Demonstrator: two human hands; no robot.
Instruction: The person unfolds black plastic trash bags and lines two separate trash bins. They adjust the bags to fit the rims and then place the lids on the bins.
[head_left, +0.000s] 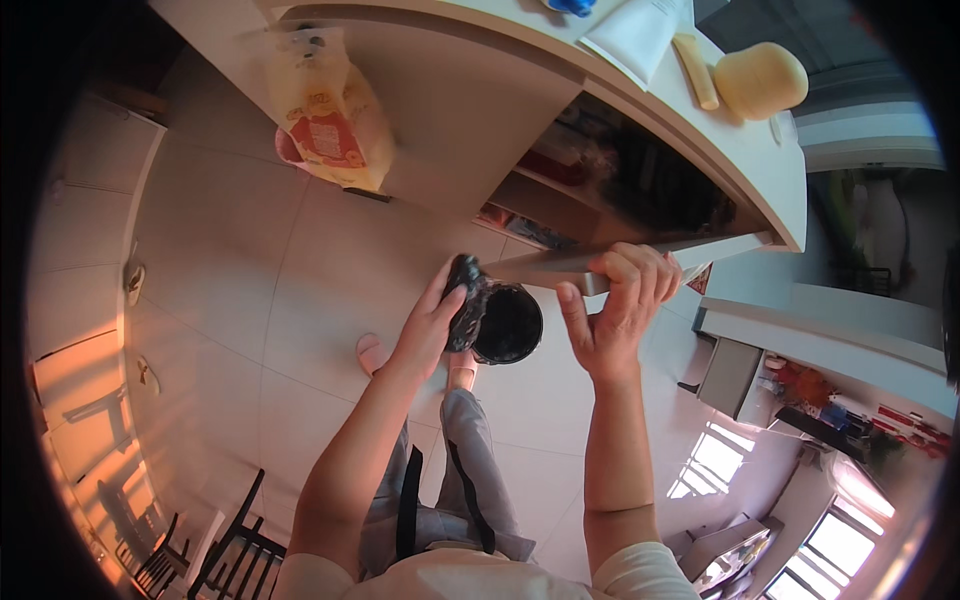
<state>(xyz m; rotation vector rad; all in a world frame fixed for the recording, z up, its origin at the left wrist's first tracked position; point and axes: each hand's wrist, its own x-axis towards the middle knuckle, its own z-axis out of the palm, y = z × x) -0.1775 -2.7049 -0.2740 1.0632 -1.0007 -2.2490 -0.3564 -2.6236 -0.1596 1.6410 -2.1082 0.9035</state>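
My left hand (436, 319) holds a glossy black, crumpled-looking bundle (466, 304), possibly plastic film. Right beside the bundle is a round black vessel (511, 324) with a dark inside; whether the two are joined, I cannot tell. My right hand (621, 304) grips the top free corner of an opened white cabinet door (551, 268), fingers over the edge and thumb on the near side. Behind the door, the cabinet's dark compartment (637, 169) shows shelves with several items, too dim to name.
On the white cabinet top (765, 154) lie a white tube (637, 37), a slim yellow tube (696, 71) and a rounded yellow object (761, 80). A yellow printed bag (334, 127) stands by the cabinet front. Black slatted chairs (240, 547) are behind at lower left.
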